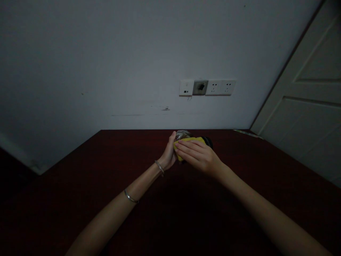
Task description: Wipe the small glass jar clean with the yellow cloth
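My right hand point(204, 158) lies over a yellow cloth point(197, 139), its fingers together and pressing the cloth against a shiny, see-through object point(183, 134). Against the left end of that object rests my left hand point(168, 154), thumb pointing up and the other fingers mostly hidden behind the cloth. It appears to grip the object, whose exact kind is covered. A black part point(208, 142) sticks out at the right, past my right hand; I cannot tell whether it belongs to the object or the cloth. Both hands are close together above the dark red tabletop point(128, 160).
The table's far edge meets a pale wall point(133, 64) with a row of sockets and switches point(213, 87). A thin, flat strip point(247, 133) lies at the far right edge. A panelled door point(306, 99) stands on the right. The light is dim.
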A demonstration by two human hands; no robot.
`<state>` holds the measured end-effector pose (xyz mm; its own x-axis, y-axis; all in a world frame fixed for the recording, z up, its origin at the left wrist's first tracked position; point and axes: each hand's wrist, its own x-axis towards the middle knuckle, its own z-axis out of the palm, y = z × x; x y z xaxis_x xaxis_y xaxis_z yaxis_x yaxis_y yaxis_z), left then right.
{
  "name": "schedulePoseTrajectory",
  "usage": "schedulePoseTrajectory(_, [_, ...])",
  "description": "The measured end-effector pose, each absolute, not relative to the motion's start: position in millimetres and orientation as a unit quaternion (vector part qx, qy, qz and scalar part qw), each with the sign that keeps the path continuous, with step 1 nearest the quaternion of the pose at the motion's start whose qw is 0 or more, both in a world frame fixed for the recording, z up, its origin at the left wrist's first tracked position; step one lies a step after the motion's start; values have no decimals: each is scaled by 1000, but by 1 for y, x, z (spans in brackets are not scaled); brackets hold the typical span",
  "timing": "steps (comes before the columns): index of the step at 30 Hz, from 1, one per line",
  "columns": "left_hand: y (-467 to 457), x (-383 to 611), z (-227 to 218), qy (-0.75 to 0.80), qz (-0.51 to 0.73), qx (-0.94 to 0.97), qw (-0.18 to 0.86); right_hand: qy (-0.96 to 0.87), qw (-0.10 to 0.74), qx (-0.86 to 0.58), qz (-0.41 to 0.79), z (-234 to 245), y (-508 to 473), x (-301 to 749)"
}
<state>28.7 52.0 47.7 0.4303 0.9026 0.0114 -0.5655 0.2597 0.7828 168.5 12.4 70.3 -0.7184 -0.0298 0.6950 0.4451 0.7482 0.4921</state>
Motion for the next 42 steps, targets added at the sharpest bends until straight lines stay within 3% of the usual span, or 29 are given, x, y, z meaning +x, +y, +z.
schedulePoseTrajectory(11, [51,29,34,262,446,476,711,-859,351,-162,-336,83,9,184])
schedulePoseTrajectory(18, [53,21,37,236,401,482,742,-860,368,-161,-314,87,13,193])
schedulePoseTrajectory(42, [54,7,54,190,437,379,793,-844,389,-198,-312,80,17,193])
